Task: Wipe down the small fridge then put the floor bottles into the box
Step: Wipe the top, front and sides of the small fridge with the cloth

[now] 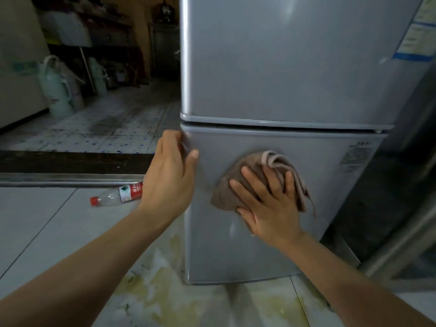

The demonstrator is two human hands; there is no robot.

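Note:
A small silver two-door fridge (283, 74) stands right in front of me. My right hand (266, 201) presses a brown cloth (238, 182) flat against the lower door, fingers spread straight. My left hand (169, 171) grips the left edge of that lower door, thumb on the front face and fingers curled round the side. An empty clear plastic bottle (118, 197) with a red cap and red label lies on its side on the floor, left of the fridge and partly behind my left wrist.
A metal threshold strip (59, 178) and a dark step cross the floor behind the bottle. Large pale jugs (55, 90) stand by the left wall in the back room. A dark cabinet (401, 185) adjoins the fridge's right side. The floor tiles below are stained.

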